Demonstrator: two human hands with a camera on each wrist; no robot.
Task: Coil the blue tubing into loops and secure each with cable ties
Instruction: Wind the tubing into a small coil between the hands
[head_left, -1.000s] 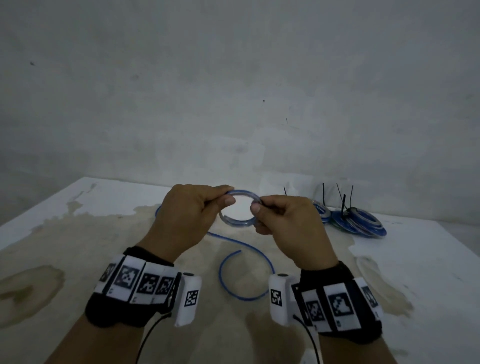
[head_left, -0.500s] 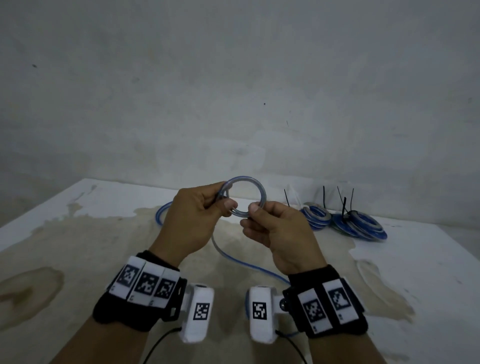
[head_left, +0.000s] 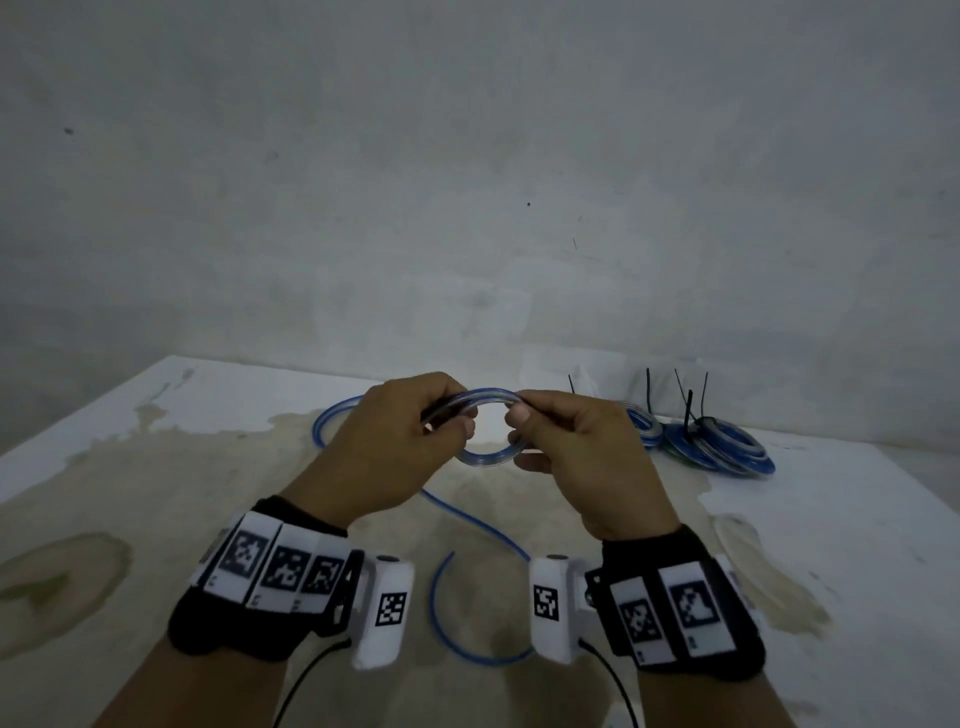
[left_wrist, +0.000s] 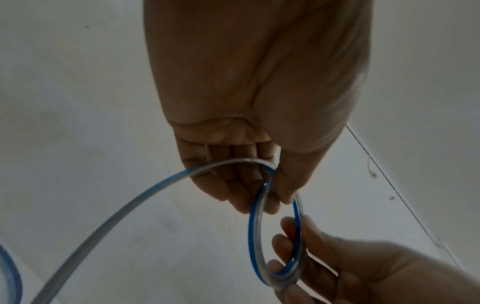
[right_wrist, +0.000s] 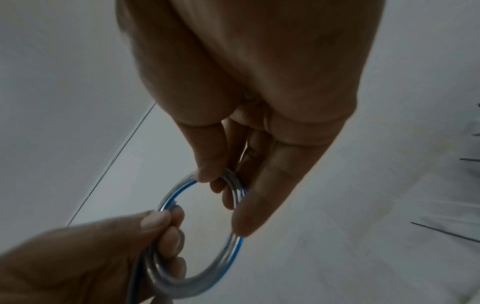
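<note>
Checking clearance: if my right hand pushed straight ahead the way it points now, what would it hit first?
Probably the left hand: the right hand points across the small tubing loop both pinch. Depth is uncertain.

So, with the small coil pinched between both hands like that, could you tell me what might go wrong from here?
1. No tie is on the coil yet; only the left hand and right hand pinch it, so a slip could let the springy loops open.
2. The loose tubing tail trails across the table and could snag or drag as winding goes on.
3. Fetching a tie means freeing one hand; the finished coils lie off to the right.
</note>
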